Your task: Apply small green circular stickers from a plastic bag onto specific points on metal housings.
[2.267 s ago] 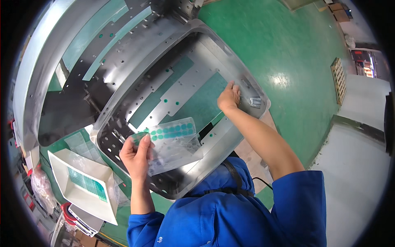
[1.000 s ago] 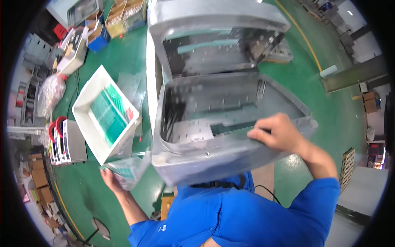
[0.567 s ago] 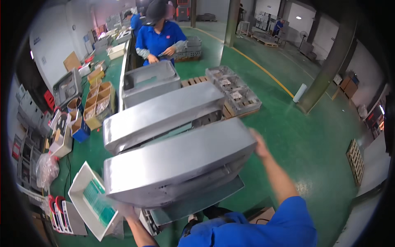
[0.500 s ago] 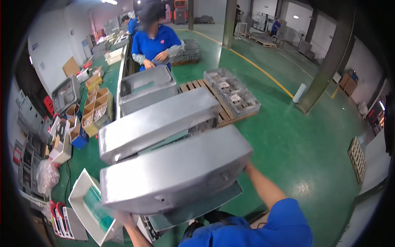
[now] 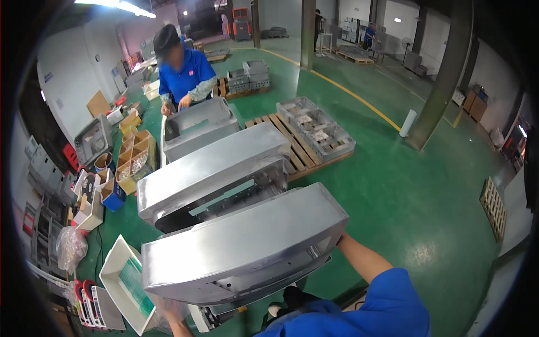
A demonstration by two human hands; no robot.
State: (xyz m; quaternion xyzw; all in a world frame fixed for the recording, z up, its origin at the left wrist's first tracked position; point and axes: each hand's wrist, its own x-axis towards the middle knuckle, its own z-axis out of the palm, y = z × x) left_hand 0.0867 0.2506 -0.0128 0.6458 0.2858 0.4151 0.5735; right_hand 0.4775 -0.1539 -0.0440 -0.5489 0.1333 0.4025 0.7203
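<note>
A long silver-grey metal housing (image 5: pixel 244 247) lies across the space in front of me, its smooth broad side up and cut-outs along its near face. My left hand (image 5: pixel 168 309), blurred, is against the lower left end of it. At the right end my right hand (image 5: pixel 341 240) grips the edge, most of its fingers hidden behind the metal. Just beyond stands a second metal housing (image 5: pixel 216 168) of the same kind, its dark hollow side with a pale green strip facing me. Behind that sits an open grey metal housing (image 5: pixel 199 135).
A co-worker (image 5: pixel 185 73) in blue stands at the far end of the line. On the left are a white bin (image 5: pixel 115 264), divided cardboard boxes (image 5: pixel 135 160) and blue boxes (image 5: pixel 112 196). Grey crates (image 5: pixel 317 129) sit on a wooden pallet (image 5: pixel 289 140) at the right.
The near housing has shifted slightly toward me with my hands at its ends, so the gap to the second housing is wider. The co-worker's hands have moved left. My view has turned a little.
</note>
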